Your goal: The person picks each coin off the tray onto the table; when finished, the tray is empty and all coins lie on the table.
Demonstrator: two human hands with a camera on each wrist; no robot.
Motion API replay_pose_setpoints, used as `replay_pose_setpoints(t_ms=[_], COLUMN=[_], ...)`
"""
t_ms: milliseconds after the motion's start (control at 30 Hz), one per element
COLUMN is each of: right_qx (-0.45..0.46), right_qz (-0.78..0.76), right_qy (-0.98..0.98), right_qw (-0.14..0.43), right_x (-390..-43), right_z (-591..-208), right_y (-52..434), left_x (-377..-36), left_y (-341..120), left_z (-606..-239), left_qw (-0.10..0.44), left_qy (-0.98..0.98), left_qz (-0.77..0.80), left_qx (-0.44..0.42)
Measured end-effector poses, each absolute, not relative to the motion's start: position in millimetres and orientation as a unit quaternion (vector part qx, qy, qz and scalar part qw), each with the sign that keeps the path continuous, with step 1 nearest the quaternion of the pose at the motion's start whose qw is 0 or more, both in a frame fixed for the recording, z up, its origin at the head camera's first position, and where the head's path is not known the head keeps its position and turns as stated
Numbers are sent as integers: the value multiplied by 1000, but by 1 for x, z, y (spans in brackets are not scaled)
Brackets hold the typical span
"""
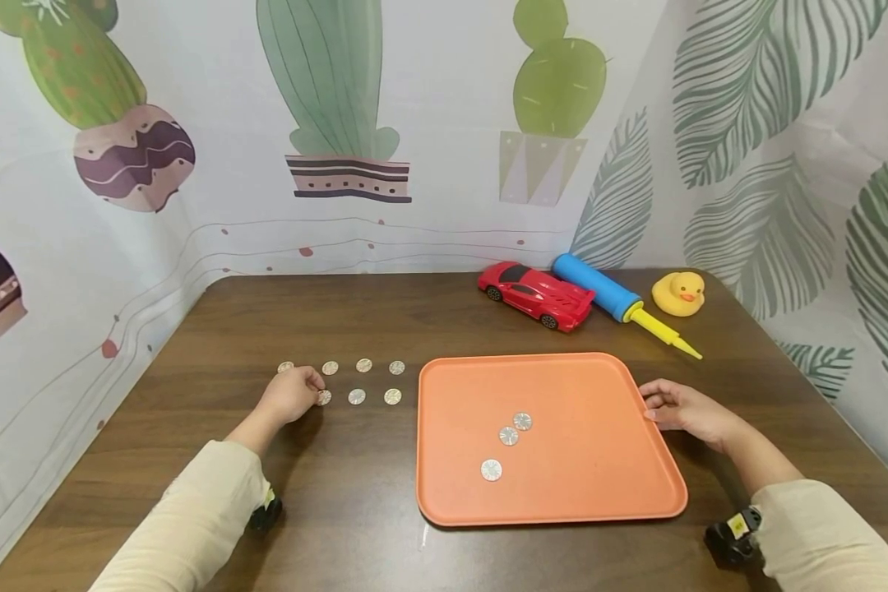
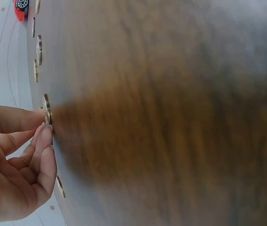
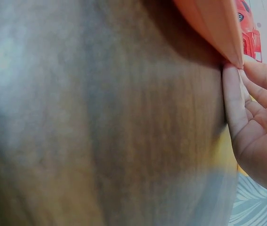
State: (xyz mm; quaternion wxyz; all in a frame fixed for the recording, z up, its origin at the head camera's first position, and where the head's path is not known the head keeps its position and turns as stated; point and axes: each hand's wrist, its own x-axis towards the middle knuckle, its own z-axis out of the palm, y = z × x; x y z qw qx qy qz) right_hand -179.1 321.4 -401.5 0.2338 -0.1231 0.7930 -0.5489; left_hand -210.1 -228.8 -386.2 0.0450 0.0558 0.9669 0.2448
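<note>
On the left of the wooden table, my left hand (image 1: pixel 289 395) pinches a coin (image 2: pixel 47 106) between thumb and fingertips, low at the tabletop. It is the leftmost coin (image 1: pixel 326 398) of the front row. Beside it lie two more coins, a silvery one (image 1: pixel 357 396) and a golden one (image 1: pixel 392 396). A back row of several coins runs behind, its left end coin (image 1: pixel 285 366) partly covered by the hand. My right hand (image 1: pixel 686 413) grips the right rim of an orange tray (image 1: pixel 592 427), thumb and fingers on its edge. Three coins (image 1: pixel 508 436) lie flat in the tray.
Behind the tray stand a red toy car (image 1: pixel 536 294), a blue and yellow pump (image 1: pixel 599 288) and a yellow rubber duck (image 1: pixel 678 294). A cloth printed with cacti (image 1: pixel 459 164) hangs along the table's back edge. Each wrist carries a small black camera (image 1: pixel 733 538).
</note>
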Motion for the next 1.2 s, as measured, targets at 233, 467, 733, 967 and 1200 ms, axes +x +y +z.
replay_pose_setpoints(t_ms=[233, 467, 733, 967, 1200], right_qx=[-125, -122, -117, -121, -120], right_qz=[-550, -548, -545, -549, -548], right_qy=[792, 794, 797, 792, 793], right_qw=[231, 233, 233, 237, 235], right_x=[-180, -180, -179, -179, -179], right_z=[-402, -401, -400, -402, -402], right_y=[322, 322, 322, 322, 321], left_x=[-211, -210, -206, -204, -202], left_y=[-230, -230, -221, -205, -186], left_z=[-386, -380, -370, -365, -362], left_qw=[34, 41, 28, 46, 64], left_qy=[966, 956, 939, 910, 898], left_qz=[249, 286, 339, 406, 421], left_qx=[54, 45, 57, 77, 113])
